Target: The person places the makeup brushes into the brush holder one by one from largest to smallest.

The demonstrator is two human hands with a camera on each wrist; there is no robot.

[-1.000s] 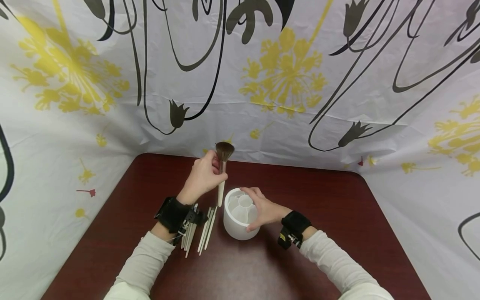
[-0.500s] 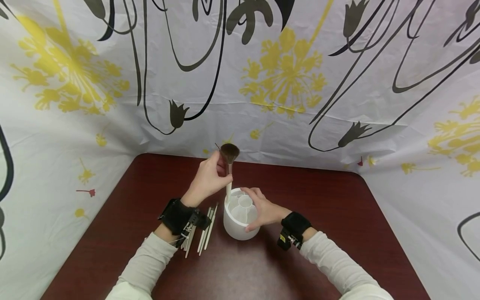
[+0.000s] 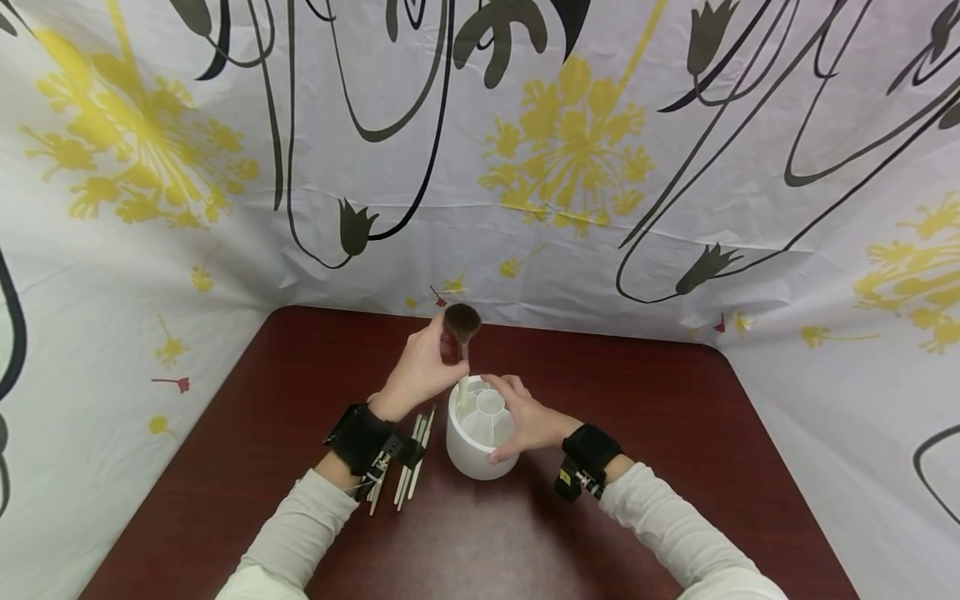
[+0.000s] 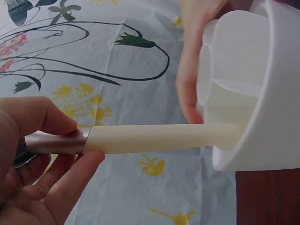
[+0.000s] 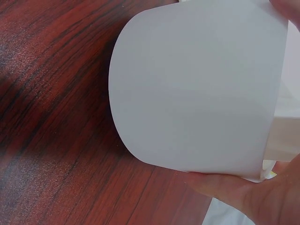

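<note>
Bristles up, a large makeup brush (image 3: 462,322) is pinched in my left hand (image 3: 416,371). In the left wrist view thumb and fingers close round its metal collar, and the pale handle (image 4: 150,138) runs past the rim into an outer compartment of the white holder (image 4: 253,136). The round holder stands upright on the table, its inside split into compartments about a central ring. My right hand (image 3: 536,421) grips it from the right, fingers over the far rim and thumb along the near side. The right wrist view shows the holder's smooth wall (image 5: 197,89).
Several slim pale-handled brushes (image 3: 410,467) lie on the dark red table (image 3: 637,500) left of the holder, partly hidden by the left wrist strap (image 3: 363,437). A patterned cloth (image 3: 420,167) hangs behind the table's far edge and at both sides.
My left hand has carried the brush rightward from beside the holder, then down, so the handle end now sits inside a compartment. The right hand and holder have stayed put.
</note>
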